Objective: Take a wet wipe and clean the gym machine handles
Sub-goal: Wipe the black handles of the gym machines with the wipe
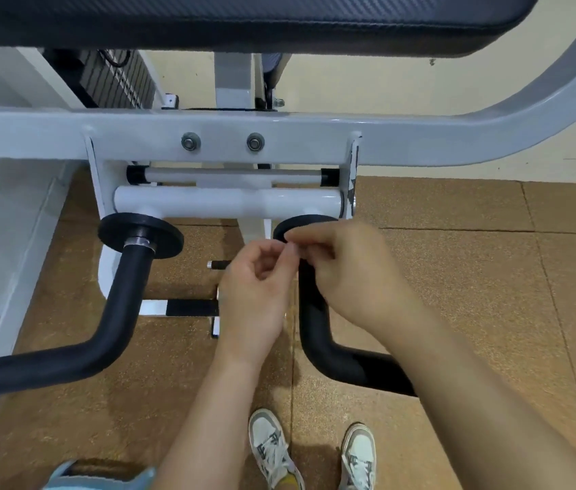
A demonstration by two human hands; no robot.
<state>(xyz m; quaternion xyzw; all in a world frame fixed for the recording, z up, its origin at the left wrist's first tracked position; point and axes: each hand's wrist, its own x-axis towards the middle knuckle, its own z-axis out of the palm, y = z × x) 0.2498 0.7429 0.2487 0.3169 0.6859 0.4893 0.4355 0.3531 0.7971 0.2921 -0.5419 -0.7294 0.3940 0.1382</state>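
Note:
Two black padded handles stick out from the white machine frame [230, 203]. The left handle [116, 313] bends off to the left edge. The right handle [315, 323] runs down and bends right, passing under my right forearm. My left hand [258, 291] and my right hand [346, 274] meet fingertip to fingertip just in front of the right handle's round black collar [300, 222]. Both hands have curled fingers. Only a small pale spot shows where the fingertips touch, and I cannot make out a wipe there.
A black seat pad [244, 19] spans the top, with the grey frame bar [279, 139] below it. The floor is brown rubber tile [474, 277]. My two white sneakers [272, 450] stand at the bottom. A light blue object [102, 479] sits at the lower left edge.

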